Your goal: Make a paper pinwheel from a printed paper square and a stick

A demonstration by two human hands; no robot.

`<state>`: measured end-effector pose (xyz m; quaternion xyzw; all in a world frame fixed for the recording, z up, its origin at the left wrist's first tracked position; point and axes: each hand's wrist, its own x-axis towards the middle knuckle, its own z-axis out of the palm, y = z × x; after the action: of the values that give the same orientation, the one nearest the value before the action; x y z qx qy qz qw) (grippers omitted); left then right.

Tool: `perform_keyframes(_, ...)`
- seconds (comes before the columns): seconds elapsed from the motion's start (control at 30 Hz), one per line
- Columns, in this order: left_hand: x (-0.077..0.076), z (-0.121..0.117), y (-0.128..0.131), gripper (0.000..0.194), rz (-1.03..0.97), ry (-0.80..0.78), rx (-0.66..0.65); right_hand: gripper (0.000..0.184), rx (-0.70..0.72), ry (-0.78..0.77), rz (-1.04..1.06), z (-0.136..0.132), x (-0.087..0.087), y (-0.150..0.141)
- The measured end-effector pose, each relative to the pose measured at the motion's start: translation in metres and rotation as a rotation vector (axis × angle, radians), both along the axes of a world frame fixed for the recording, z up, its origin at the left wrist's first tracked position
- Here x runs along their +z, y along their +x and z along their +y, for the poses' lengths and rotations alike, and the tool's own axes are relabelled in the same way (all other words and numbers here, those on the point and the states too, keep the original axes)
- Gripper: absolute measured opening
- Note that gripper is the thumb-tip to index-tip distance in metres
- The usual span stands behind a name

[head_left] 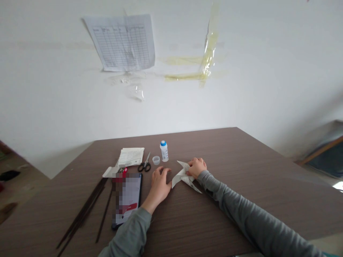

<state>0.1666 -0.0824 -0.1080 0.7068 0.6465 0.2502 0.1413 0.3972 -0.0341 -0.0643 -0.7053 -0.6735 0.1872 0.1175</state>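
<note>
A folded paper pinwheel with pointed arms and printed text lies on the brown table. My right hand grips its right side with bent fingers, and they cover part of the centre. Just left of the pinwheel is my left hand, open, its fingers curved and spread. The left thumb comes close to one paper arm; whether it touches cannot be made out. Behind the hands stand a glue bottle with a blue cap and a small clear plastic cup.
Black-handled scissors lie beside a stack of paper. A phone with a partly blurred screen rests left of my left arm. Several thin dark sticks lie farther left. The table meets a white wall with a taped sheet.
</note>
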Motion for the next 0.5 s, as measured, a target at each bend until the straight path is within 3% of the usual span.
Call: perform_keyframes(0.5,0.011,-0.003,-0.008,0.041,-0.029,0.013,-0.02,0.025,0.134,0.042,0.133,0.003,0.007,0.029)
